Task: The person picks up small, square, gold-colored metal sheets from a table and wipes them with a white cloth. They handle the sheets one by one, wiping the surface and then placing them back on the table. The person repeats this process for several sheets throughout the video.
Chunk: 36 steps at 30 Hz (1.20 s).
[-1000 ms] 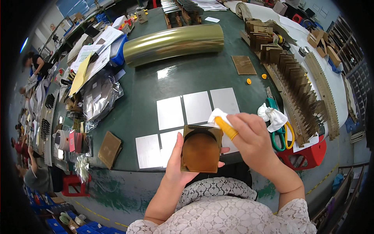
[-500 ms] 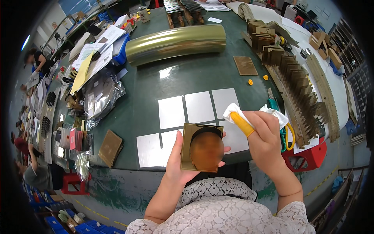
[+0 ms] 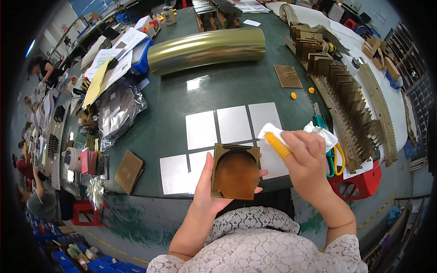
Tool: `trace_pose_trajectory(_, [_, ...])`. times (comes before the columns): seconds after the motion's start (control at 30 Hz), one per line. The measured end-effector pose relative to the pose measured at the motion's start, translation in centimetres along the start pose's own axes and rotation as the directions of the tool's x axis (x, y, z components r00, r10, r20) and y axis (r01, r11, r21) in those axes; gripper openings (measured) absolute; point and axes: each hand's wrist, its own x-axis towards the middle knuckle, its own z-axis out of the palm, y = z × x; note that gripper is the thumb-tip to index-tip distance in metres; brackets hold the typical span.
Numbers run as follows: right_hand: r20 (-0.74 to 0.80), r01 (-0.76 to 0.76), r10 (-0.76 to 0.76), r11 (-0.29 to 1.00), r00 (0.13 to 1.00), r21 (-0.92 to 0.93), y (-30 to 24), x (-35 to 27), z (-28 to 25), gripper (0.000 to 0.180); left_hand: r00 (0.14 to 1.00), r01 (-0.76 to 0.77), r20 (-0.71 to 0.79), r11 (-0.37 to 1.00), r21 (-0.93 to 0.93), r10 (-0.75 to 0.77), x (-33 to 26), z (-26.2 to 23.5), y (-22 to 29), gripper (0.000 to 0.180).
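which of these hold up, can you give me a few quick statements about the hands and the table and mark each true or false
1. The left hand holds a square mirror-like plate. True.
2. A yellow finger cover is worn on the right hand. True.
3. The right hand is empty. False: it holds a white cloth.
4. Pale rectangular sheets lie on the green table. True.
5. The scissors lie to the left of the plate. False: they lie to its right.
6. The large roll is bright red. False: it is a shiny greenish gold.
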Motion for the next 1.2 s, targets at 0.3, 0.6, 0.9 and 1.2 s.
trace_pose_trajectory(0.3, [-0.036, -0.011, 0.013, 0.998, 0.999, 0.055, -0.2, -0.5, -0.8, 0.024, 0.996, -0.017, 0.088, 0.999, -0.037, 0.021, 0.1, 0.0, 0.2, 0.076])
trace_pose_trajectory(0.6, [-0.055, 0.14, -0.134, 0.983, 0.989, 0.121, -1.6, -1.5, -0.3, 0.012, 0.998, -0.032, -0.06, 0.995, -0.09, 0.027, -0.4, 0.4, -0.3, 0.075])
trace_pose_trajectory(0.9, [-0.054, 0.06, -0.058, 0.998, 0.997, 0.028, 0.6, -0.3, 0.8, 0.02, 0.996, 0.007, 0.092, 0.999, -0.045, -0.002, -0.1, 0.1, -0.3, 0.076])
trace_pose_trajectory(1.2, [-0.011, -0.149, 0.153, 0.975, 0.988, 0.162, 1.1, -0.6, 0.5, 0.026, 0.995, 0.0, 0.103, 0.998, -0.066, 0.006, 0.0, -0.2, 0.0, 0.08])
